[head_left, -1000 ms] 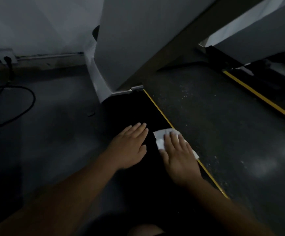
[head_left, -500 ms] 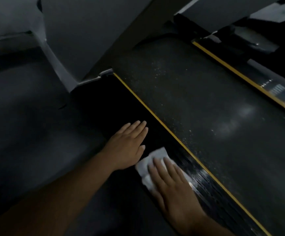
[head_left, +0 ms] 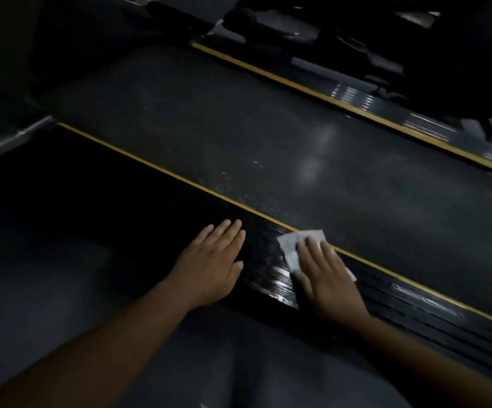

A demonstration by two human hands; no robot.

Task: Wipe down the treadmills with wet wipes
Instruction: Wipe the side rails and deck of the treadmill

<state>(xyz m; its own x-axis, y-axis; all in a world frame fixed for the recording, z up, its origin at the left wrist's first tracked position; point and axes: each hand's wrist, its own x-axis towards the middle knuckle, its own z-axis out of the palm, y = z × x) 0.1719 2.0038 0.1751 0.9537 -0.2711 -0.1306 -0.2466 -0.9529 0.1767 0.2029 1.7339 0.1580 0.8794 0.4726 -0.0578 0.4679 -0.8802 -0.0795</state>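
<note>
**Wiping the near side rail, mid-stroke.** Nearest the viewer, the left hand (head_left: 209, 266) lies flat with fingers straight and together. Its palm rests on the ribbed side rail (head_left: 415, 310) as a brace, and it holds nothing.

Just right of it, the right hand (head_left: 328, 279) has straight, slightly spread fingers that press the wet wipe (head_left: 293, 244) onto the rail. The wipe's free corner shows beyond and left of the fingertips, touching the yellow stripe (head_left: 180, 179). Ahead of both hands lies the speckled belt (head_left: 268, 136), and farther on the far rail (head_left: 386, 108).

The step in hand is judged to be the near rail. The next move calls for even, flat pressure along the ribs to the right of the right hand, without letting the wipe bunch.

Half a second ago the wipe sat beside the left thumb, on the rail's outer part. It has since travelled up to the stripe, and the hands lie farther apart. The left hand keeps its flat pose.
</note>
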